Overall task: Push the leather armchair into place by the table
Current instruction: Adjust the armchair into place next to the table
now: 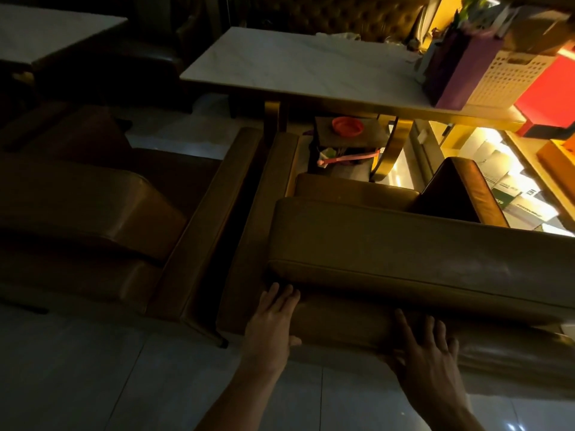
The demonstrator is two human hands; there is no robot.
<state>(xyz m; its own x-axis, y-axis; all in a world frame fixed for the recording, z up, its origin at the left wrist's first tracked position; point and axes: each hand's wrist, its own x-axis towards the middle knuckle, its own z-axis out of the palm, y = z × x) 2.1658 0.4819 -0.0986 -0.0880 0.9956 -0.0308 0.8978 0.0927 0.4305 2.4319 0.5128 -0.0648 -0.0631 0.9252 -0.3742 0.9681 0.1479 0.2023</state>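
Both hands are laid flat against the back of the armchair (404,253), fingers straight and spread, nothing grasped. At the chair's rear left corner the left hand (273,318) is pressed, fingertips just under the back cushion; the right hand (426,346) is set further right along the lower back panel. The armchair is seen from behind, its front turned toward the table (295,66), with the seat front near the table's gold legs. A second armchair (93,213) is placed just beside it on the left, arm beside arm. Under the table a small stool with a red bowl (347,126) is seen. On the table's right end a purple box (460,70) and a white basket (504,79) are stood.
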